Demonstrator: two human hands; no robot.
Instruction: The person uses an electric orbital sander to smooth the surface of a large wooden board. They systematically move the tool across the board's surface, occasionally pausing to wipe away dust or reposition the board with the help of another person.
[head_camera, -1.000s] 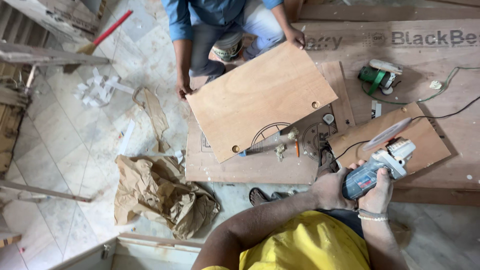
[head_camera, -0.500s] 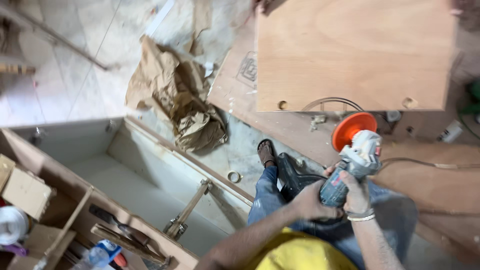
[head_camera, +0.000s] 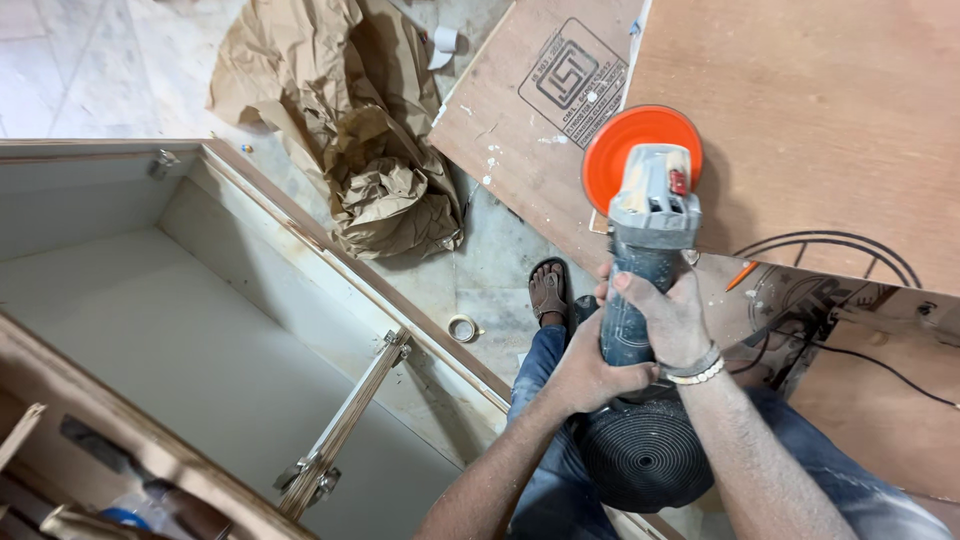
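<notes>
Both hands, the left hand (head_camera: 590, 375) and the right hand (head_camera: 668, 318), clamp the grey angle grinder (head_camera: 640, 250) at frame centre. Its orange disc (head_camera: 628, 150) sits at the plywood panel (head_camera: 820, 130) edge, upper right. The panel shows no visible sanding marks; surface work appears outstanding.

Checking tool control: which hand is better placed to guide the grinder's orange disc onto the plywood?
Probably the right hand: it grips the grinder nearer the orange disc, beside the plywood; the left hand holds the rear.

Grey grinder (head_camera: 645, 250) with orange disc (head_camera: 612, 150); brown plywood board (head_camera: 820, 110); tan crumpled paper (head_camera: 350, 130); blue jeans (head_camera: 545, 470).
</notes>
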